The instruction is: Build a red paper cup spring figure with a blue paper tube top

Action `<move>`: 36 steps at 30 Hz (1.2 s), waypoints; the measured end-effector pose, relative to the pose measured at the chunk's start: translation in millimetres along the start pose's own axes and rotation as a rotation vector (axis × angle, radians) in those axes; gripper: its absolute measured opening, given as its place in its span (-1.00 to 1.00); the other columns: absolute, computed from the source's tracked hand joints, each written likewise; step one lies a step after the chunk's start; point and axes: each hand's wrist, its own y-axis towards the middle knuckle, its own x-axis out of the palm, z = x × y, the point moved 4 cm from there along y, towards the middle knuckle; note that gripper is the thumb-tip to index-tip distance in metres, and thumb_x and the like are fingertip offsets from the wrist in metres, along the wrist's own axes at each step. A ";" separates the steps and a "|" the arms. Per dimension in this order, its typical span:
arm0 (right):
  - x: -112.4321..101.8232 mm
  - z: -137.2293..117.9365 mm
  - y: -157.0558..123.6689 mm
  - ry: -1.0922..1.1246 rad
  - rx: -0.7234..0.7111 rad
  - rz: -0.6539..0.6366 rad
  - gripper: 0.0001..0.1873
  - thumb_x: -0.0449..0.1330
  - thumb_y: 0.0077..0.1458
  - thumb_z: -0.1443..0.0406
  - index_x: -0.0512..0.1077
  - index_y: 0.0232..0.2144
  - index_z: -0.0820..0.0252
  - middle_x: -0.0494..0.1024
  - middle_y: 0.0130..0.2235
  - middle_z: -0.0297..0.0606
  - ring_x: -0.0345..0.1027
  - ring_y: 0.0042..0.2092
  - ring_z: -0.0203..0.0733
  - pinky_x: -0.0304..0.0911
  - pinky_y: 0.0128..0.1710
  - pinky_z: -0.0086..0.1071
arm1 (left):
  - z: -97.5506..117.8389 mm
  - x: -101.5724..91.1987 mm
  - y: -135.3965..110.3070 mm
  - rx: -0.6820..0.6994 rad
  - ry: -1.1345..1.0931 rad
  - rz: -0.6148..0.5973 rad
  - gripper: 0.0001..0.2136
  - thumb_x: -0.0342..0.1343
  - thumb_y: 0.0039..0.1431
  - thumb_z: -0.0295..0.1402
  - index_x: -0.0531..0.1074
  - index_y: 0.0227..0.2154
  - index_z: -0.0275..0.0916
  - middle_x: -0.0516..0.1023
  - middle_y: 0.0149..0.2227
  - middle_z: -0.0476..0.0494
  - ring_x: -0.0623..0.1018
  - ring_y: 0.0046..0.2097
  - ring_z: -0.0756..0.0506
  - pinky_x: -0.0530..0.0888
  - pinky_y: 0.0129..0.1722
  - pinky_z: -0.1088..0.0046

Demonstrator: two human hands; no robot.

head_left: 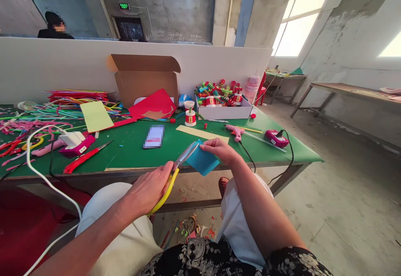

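Observation:
My left hand [150, 188] is closed round the yellow handles of a pair of scissors [175, 169]. The blades point up and to the right and meet the top edge of a blue paper piece [203, 161]. My right hand [221, 150] pinches that blue piece from above, holding it just in front of the green table's near edge [125, 168]. Both hands hover over my lap, below the table edge.
On the table lie red scissors [84, 158], a pink glue gun [235, 131], a pink power strip [276, 138], a white box of red craft figures [224, 100], an open cardboard box [145, 79], red paper, and pipe cleaners [62, 105]. A person sits behind the partition at far left.

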 end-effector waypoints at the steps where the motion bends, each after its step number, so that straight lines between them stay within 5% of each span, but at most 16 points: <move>1: 0.3 0.1 0.1 -0.003 0.002 -0.009 -0.46 0.31 -0.15 -0.09 0.29 -0.65 0.25 0.18 -0.61 -0.46 -0.02 -0.53 -0.42 -0.17 -0.51 -0.42 | 0.4 -0.3 0.7 0.001 0.008 -0.001 -0.75 -0.17 0.22 -0.45 0.15 -0.04 -0.20 0.51 -0.24 -0.21 0.56 -0.24 -0.22 0.37 -0.34 0.34; 23: 0.3 2.3 0.2 -0.034 0.009 -0.022 -0.48 0.31 -0.15 -0.10 0.38 -0.60 0.27 0.26 -0.60 -0.43 0.02 -0.52 -0.41 -0.13 -0.50 -0.43 | 6.3 -3.2 5.4 0.032 -0.023 0.000 -0.75 -0.14 0.19 -0.48 0.16 -0.06 -0.21 0.51 -0.21 -0.25 0.56 -0.22 -0.22 0.36 -0.32 0.34; 36: 0.7 0.8 -0.4 -0.022 0.005 -0.025 -0.46 0.32 -0.17 -0.11 0.36 -0.62 0.27 0.25 -0.61 -0.44 0.02 -0.52 -0.41 -0.12 -0.49 -0.43 | 7.9 -4.2 4.2 0.020 -0.023 0.008 -0.75 -0.14 0.13 -0.47 0.16 -0.11 -0.20 0.49 -0.37 -0.14 0.52 -0.36 -0.16 0.31 -0.40 0.38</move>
